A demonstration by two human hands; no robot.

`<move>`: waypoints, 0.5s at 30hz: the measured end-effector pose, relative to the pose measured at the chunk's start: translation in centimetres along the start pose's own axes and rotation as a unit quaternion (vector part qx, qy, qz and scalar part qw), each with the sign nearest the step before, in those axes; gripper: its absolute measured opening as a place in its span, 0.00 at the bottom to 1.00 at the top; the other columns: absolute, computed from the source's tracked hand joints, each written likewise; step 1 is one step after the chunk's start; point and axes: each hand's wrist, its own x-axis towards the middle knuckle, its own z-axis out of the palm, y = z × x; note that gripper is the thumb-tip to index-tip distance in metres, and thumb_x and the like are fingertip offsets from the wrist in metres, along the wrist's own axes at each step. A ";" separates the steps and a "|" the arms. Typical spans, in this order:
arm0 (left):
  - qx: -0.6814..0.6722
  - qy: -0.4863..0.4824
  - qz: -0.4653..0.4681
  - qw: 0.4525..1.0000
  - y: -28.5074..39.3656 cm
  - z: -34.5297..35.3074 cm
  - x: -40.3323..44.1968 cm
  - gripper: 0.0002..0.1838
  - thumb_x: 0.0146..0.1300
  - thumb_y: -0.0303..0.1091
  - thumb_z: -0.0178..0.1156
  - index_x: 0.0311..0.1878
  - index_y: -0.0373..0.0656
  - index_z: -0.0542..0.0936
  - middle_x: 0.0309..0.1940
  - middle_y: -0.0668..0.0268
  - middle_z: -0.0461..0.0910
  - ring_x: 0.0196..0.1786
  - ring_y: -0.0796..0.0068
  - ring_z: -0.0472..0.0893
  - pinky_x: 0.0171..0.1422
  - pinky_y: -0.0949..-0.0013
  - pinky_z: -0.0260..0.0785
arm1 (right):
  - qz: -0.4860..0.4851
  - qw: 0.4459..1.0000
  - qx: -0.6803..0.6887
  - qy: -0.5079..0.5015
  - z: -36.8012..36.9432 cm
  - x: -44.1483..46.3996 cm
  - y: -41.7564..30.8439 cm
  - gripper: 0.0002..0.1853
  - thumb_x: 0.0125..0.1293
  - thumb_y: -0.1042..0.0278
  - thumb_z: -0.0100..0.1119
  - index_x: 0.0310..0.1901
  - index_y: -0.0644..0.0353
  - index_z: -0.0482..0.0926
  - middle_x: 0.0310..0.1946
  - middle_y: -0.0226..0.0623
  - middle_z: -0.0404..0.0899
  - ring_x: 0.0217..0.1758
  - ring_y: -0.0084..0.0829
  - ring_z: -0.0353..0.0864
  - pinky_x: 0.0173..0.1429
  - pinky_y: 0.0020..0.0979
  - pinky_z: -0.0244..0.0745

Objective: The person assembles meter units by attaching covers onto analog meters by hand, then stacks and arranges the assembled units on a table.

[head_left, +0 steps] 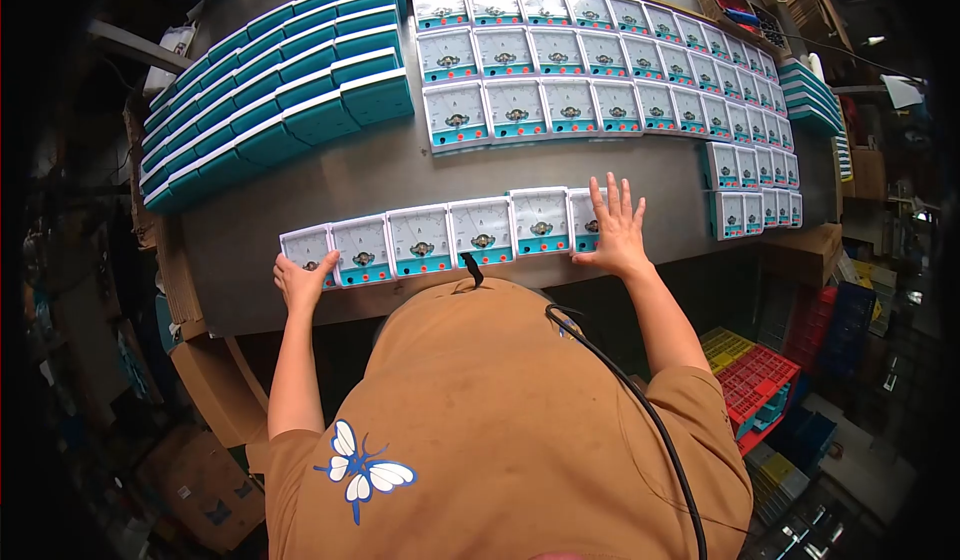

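A row of several ammeters [421, 238], white-framed with teal lower parts and red and black terminals, lies along the near side of the metal table. At the row's left end, my left hand [302, 280] grips the lower part of the end ammeter [306, 247], thumb on one side and fingers on the other. My right hand [620, 235] lies with spread fingers against the right end of the row, partly covering the last ammeter [581, 210]. The ammeters between my hands stand side by side, one slightly out of line.
Beyond the row, more ammeters [555, 52] lie face up in lines on the table [330, 182]. Stacked teal cases [275, 100] fill the back left. Short rows of ammeters [740, 168] and a teal stack [808, 98] stand at the right. Red and yellow crates [750, 370] are below the right edge.
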 end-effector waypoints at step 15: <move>-0.001 -0.002 -0.044 0.999 2.2 -0.7 -0.7 0.69 0.33 0.67 0.77 0.71 0.31 0.53 0.67 0.39 0.59 0.73 0.44 0.58 0.72 0.47 0.59 | 0.329 0.923 0.200 0.025 2.5 2.2 -3.3 0.73 0.36 0.33 0.78 0.74 0.68 0.42 0.68 0.60 0.59 0.72 0.52 0.61 0.70 0.50 0.62</move>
